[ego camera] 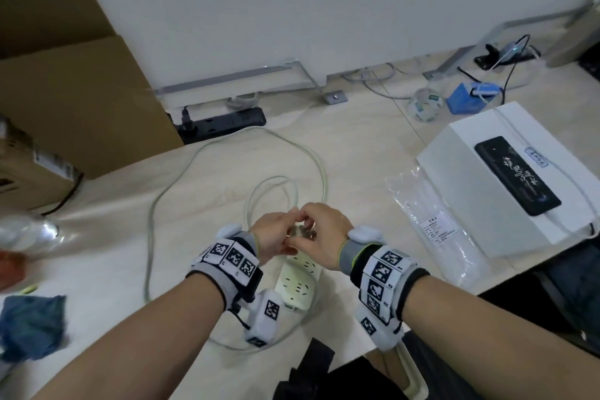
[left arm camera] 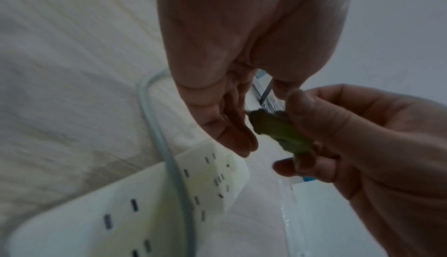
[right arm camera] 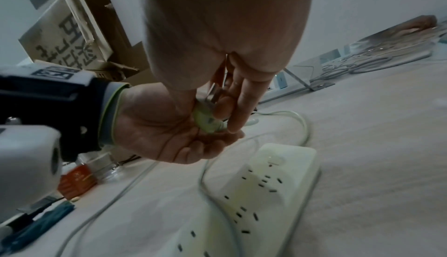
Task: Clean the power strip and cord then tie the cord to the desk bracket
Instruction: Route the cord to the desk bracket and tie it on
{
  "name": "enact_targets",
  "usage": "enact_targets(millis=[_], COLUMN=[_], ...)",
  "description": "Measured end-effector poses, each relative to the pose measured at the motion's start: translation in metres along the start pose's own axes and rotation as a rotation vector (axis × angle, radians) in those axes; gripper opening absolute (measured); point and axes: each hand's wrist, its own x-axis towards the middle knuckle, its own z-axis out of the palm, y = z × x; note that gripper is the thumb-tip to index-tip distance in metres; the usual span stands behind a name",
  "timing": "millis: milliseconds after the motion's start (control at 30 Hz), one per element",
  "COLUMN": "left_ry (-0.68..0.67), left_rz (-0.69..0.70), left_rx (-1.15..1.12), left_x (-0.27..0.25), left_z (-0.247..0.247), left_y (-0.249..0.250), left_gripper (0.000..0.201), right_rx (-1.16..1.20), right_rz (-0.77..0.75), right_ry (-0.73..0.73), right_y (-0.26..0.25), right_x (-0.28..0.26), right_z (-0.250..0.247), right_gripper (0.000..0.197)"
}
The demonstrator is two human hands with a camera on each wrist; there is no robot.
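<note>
The white power strip (ego camera: 297,286) lies flat on the pale floor just below my hands; it also shows in the wrist views (left arm camera: 121,213) (right arm camera: 266,194). Its pale cord (ego camera: 319,169) runs in loose loops over the floor. The yellowed plug (ego camera: 300,232) at the cord's end is lifted above the strip. My left hand (ego camera: 287,237) cups the plug (right arm camera: 205,119) from below with curled fingers. My right hand (ego camera: 310,226) pinches the same plug (left arm camera: 278,131) between thumb and fingers. A blue cloth (ego camera: 32,325) lies at the lower left. The grey desk bracket (ego camera: 334,97) is bolted to the floor by the wall.
A black power strip (ego camera: 224,122) sits by the wall, beside cardboard boxes (ego camera: 74,101) on the left. A white box (ego camera: 506,178) carrying a black phone stands on the right, with a clear plastic bag (ego camera: 435,224) beside it. A clear bottle (ego camera: 29,234) lies far left.
</note>
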Motion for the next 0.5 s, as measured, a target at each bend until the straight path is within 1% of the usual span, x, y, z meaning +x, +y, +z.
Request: enact_targets(millis=[67, 100, 133, 200, 233, 267, 300, 333, 400, 467, 500], left_ry=[-0.012, 0.025, 0.099, 0.279, 0.334, 0.353, 0.349, 0.329, 0.252, 0.184, 0.151], left_rz=[-0.013, -0.006, 0.01, 0.068, 0.112, 0.164, 0.198, 0.195, 0.149, 0.165, 0.189], left_rx=[-0.073, -0.051, 0.02, 0.257, 0.402, 0.563, 0.727, 0.874, 1.109, 1.288, 1.336], left_x=[-0.004, -0.005, -0.004, -0.005, -0.006, -0.007, -0.009, -0.011, -0.018, -0.023, -0.025], left_z=[-0.006, -0.01, -0.016, -0.034, -0.043, -0.054, -0.066, -0.078, -0.089, -0.087, -0.082], left_y=[0.003, 0.003, 0.002, -0.002, -0.005, -0.009, -0.013, -0.017, -0.022, -0.027, -0.029], left_gripper=[0.021, 0.015, 0.016, 0.023, 0.024, 0.025, 0.026, 0.027, 0.028, 0.032, 0.04], right_rx=[0.051, 0.045, 0.008, -0.114, -0.179, -0.238, -0.285, -0.317, -0.357, -0.366, -0.364], right_rz=[-0.015, -0.014, 0.0, 0.081, 0.146, 0.209, 0.263, 0.307, 0.365, 0.396, 0.409], right_ry=[-0.058, -0.077, -0.075, -0.055, -0.054, -0.059, -0.072, -0.09, -0.117, -0.135, -0.136], right_y=[-0.003, -0.002, 0.001, 0.012, 0.019, 0.026, 0.031, 0.034, 0.037, 0.034, 0.031], right_x=[0.0, 0.0, 0.002, 0.007, 0.01, 0.013, 0.015, 0.017, 0.019, 0.022, 0.024], right_z=[0.002, 0.003, 0.003, 0.004, 0.003, 0.003, 0.005, 0.008, 0.015, 0.025, 0.03], right_gripper=[0.038, 0.039, 0.04, 0.04, 0.041, 0.043, 0.045, 0.047, 0.057, 0.067, 0.073])
